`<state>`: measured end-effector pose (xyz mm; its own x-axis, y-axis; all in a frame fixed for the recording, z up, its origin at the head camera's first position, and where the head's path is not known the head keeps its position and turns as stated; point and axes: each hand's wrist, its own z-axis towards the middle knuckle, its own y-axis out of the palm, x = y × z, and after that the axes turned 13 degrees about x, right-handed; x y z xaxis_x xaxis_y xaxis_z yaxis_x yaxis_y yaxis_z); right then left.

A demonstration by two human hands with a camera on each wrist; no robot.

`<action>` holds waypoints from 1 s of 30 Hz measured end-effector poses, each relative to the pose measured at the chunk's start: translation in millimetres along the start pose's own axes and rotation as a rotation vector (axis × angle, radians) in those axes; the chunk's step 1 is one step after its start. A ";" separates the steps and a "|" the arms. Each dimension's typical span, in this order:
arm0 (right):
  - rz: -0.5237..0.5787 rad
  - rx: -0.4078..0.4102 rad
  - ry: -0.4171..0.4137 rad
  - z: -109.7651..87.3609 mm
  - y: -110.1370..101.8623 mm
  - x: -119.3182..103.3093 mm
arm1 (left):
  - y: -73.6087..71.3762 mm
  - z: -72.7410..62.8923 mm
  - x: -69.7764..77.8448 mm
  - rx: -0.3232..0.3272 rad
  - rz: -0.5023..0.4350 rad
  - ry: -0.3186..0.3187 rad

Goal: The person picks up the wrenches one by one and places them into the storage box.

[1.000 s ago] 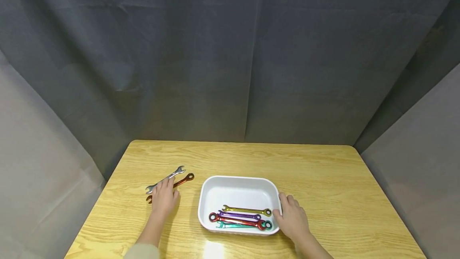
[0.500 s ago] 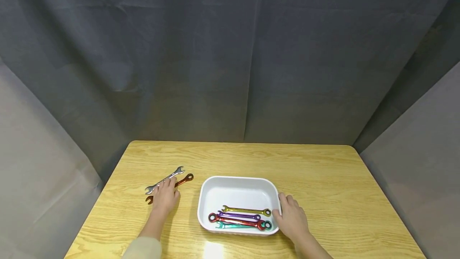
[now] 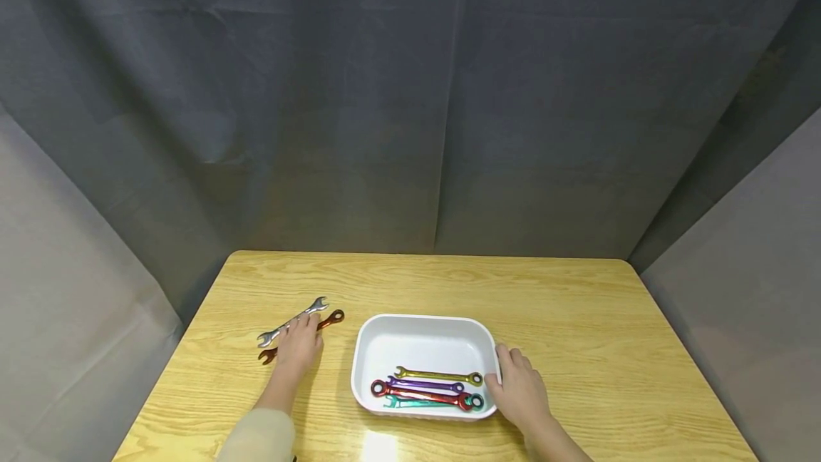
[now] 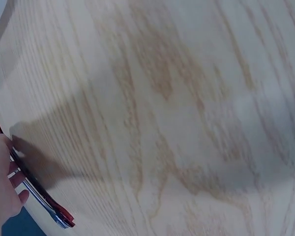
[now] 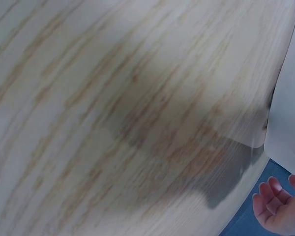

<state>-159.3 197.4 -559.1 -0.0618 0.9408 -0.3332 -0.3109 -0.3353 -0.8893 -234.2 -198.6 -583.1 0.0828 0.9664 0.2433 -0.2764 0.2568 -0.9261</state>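
Observation:
My left hand (image 3: pixel 298 348) is over an orange-brown combination wrench (image 3: pixel 331 321) at the table's left and pinches its shank between thumb and fingers. Just behind it lies a silver open-end wrench (image 3: pixel 273 336), partly covered by the fingers. In the left wrist view, the same hand (image 4: pixel 1 184) is at the edge, with the orange wrench (image 4: pixel 46 196) running past the fingertips. At the right end of a white rectangular tray (image 3: pixel 417 317), my right hand (image 3: pixel 522 391) grips the wall, thumb over the rim and fingers along the outside.
Inside the tray, toward its front, lie a yellow wrench (image 3: pixel 439 375), a purple wrench (image 3: pixel 426 384), a red double-ring wrench (image 3: pixel 420 394) and a green wrench (image 3: pixel 417 403). Grey curtains (image 3: pixel 359 127) hang behind and beside the wooden table (image 3: pixel 564 305).
My left hand has slid slightly right along the orange wrench, showing more of its open end. The right hand stays on the tray. Both wrenches at the left have barely moved.

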 end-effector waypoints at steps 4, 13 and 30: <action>-0.001 0.004 -0.007 -0.2 0.3 0.5 | -1.1 1.9 3.1 -0.015 0.024 0.010; -0.009 -0.001 -0.014 0.6 1.3 1.7 | -0.6 3.4 3.0 -0.017 0.083 0.056; -0.016 -0.001 -0.009 0.8 0.5 2.3 | 1.4 10.7 3.1 -0.059 0.097 0.130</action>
<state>-160.3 199.4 -560.0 -0.0655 0.9465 -0.3161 -0.3112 -0.3204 -0.8947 -244.6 -195.1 -580.6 0.1823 0.9764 0.1158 -0.2329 0.1573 -0.9597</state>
